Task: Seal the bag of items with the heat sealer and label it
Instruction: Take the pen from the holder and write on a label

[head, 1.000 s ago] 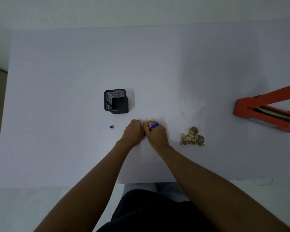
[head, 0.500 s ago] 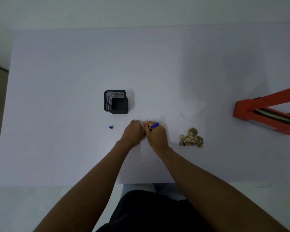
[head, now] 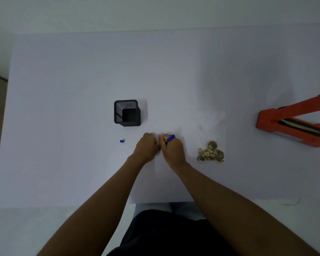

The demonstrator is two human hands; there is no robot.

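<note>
Smooth white table; right hand grips blue pen; left hand curled, contents hidden.

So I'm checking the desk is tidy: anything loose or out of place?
Only the blue pen cap, lying loose left of the left hand, below the black mesh holder. It looks deliberate: the right hand holds the pen.

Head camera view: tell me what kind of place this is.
Probably a small packing or craft workstation: a plain white table with an orange heat sealer, a black mesh pen holder, and a clear bag of small items beside hands writing with a blue pen.
</note>
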